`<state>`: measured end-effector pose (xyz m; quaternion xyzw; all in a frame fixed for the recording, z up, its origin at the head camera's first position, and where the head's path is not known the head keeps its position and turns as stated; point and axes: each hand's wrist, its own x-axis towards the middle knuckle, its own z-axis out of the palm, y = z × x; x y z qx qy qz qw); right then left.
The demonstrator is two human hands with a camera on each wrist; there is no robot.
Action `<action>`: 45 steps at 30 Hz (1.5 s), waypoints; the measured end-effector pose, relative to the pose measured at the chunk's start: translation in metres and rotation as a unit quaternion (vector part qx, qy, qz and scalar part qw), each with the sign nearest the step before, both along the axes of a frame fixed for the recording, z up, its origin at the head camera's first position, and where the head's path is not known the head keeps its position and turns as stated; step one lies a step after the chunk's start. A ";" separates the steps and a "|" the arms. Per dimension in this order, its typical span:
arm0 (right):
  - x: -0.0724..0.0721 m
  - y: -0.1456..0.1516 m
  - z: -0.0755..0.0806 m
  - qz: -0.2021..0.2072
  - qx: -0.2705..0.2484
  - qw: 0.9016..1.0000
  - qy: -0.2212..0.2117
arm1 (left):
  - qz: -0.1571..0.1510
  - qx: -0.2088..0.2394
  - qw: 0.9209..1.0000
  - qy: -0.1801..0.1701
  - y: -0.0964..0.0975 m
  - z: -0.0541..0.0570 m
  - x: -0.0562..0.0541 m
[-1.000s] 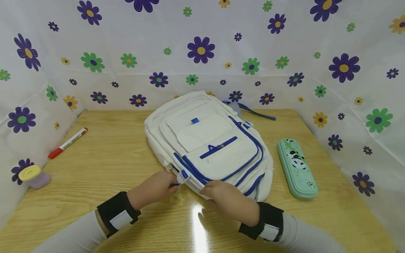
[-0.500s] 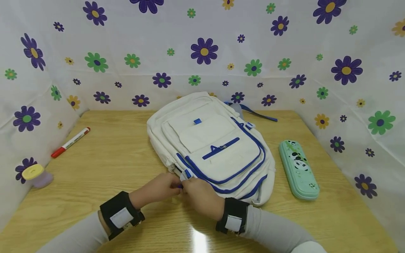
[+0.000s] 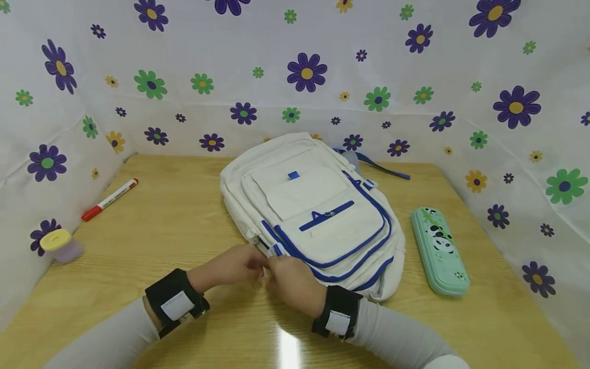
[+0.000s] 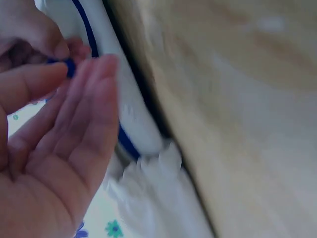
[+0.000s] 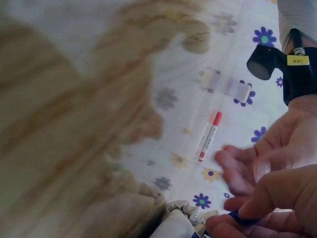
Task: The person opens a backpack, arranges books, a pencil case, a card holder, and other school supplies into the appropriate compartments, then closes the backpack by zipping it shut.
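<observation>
A cream-white backpack (image 3: 318, 241) with blue zips lies on its back on the wooden table. At its near left side, my right hand (image 3: 297, 284) pinches a small blue strap end (image 5: 243, 218) between thumb and fingers, beside a pale buckle (image 3: 277, 250). Facing it, my left hand (image 3: 230, 266) has its fingers extended and thumb apart, close to the same strap end. The left wrist view shows the blue piece (image 4: 70, 67) by the left thumb tip, with the right hand's fingers behind it. Most of the strap is hidden by the hands.
A mint panda pencil case (image 3: 440, 251) lies right of the backpack. On the left are a red-capped marker (image 3: 110, 199) and a small lilac tub with a yellow lid (image 3: 62, 246). A flowered cloth (image 3: 276, 46) stands around the table's back and sides.
My right hand has moved left from the backpack's lower edge to the strap end by my left hand. The left fingers have loosened from the blue piece. The head view has shifted slightly.
</observation>
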<state>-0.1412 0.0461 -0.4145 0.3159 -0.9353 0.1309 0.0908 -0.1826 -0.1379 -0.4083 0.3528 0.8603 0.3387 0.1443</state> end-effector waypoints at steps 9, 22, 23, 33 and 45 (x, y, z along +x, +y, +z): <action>-0.005 0.009 -0.002 -0.009 -0.001 0.999 0.052 | -0.025 -0.076 0.930 0.359 0.011 -0.003 -0.028; 0.000 0.016 0.002 -0.021 -0.014 0.999 0.027 | -0.026 -0.103 0.893 0.438 0.026 -0.007 -0.043; 0.001 0.017 0.003 -0.022 -0.014 0.999 0.023 | -0.025 -0.102 0.894 0.436 0.026 -0.007 -0.043; 0.007 0.028 0.004 -0.022 -0.024 0.999 -0.008 | -0.012 -0.107 0.902 0.418 0.028 -0.007 -0.045; 0.014 0.034 0.001 0.004 -0.030 1.000 0.008 | 0.024 -0.105 0.924 0.367 0.021 -0.003 -0.036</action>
